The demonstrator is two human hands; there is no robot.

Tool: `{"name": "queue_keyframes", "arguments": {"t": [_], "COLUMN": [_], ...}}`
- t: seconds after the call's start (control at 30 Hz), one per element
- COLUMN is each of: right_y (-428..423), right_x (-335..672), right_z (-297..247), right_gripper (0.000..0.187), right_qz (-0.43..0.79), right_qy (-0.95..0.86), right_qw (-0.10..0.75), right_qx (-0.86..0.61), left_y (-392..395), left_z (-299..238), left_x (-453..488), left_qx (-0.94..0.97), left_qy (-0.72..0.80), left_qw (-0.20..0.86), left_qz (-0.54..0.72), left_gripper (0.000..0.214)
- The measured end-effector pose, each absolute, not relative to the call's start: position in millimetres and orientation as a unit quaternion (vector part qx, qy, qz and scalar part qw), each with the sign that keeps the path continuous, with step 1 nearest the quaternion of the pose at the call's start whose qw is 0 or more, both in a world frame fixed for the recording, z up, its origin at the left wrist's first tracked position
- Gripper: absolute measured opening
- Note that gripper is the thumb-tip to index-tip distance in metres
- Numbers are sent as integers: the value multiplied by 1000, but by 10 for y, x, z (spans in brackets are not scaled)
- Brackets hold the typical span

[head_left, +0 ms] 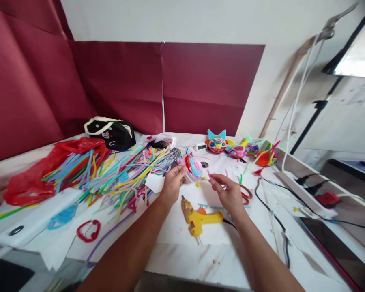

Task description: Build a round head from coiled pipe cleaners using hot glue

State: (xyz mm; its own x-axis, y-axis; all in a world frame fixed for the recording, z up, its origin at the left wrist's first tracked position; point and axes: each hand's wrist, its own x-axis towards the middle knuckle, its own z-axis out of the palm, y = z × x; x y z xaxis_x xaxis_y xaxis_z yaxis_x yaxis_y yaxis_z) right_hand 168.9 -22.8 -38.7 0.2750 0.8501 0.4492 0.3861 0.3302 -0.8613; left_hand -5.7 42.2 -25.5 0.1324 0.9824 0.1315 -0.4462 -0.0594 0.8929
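Note:
My left hand [172, 183] is closed on the left side of a round ball wrapped in coloured pipe cleaners [193, 168], with pink, blue and red bands. To its right, my right hand [226, 190] pinches a short pink pipe cleaner [209, 174] between thumb and fingers, a little apart from the ball. Below both hands a yellow hot glue gun [200, 219] lies on its side, nozzle to the upper left. Scissors with reddish-brown handles [246, 194] lie partly hidden behind my right hand.
Loose pipe cleaners [115, 178] spread at left, some in a red plastic bag [27, 178]. Finished pipe-cleaner figures, one an owl-like head [217, 142], stand at the back right. A power strip [307, 194], cables and a phone [337, 251] lie at right; a black bag [118, 136] sits behind.

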Motion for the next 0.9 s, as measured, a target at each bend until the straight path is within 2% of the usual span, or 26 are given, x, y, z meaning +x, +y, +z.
{"name": "queue_keyframes", "arguments": {"t": [0.27, 0.47, 0.63, 0.77, 0.9], "right_y": [-275, -261, -230, -229, -263], "right_x": [1662, 1695, 1782, 1827, 1826], "right_z": [-358, -359, -314, -240, -158], "right_gripper": [18, 27, 19, 25, 30], "right_qz": [172, 167, 241, 343, 407], "right_qy": [-560, -541, -444, -371, -346], "right_qw": [611, 668, 728, 763, 760], "right_qx": [-533, -483, -464, -404, -369], "left_y": [447, 440, 416, 394, 386], "left_z": [-267, -265, -228, -214, -220], "left_x": [-56, -72, -78, -103, -139], "left_qx": [374, 363, 376, 386, 405], "left_qy": [286, 263, 210, 179, 154], "left_qw": [679, 707, 726, 737, 748], "left_qz": [564, 547, 537, 525, 502], "left_gripper": [47, 40, 36, 35, 32]}}
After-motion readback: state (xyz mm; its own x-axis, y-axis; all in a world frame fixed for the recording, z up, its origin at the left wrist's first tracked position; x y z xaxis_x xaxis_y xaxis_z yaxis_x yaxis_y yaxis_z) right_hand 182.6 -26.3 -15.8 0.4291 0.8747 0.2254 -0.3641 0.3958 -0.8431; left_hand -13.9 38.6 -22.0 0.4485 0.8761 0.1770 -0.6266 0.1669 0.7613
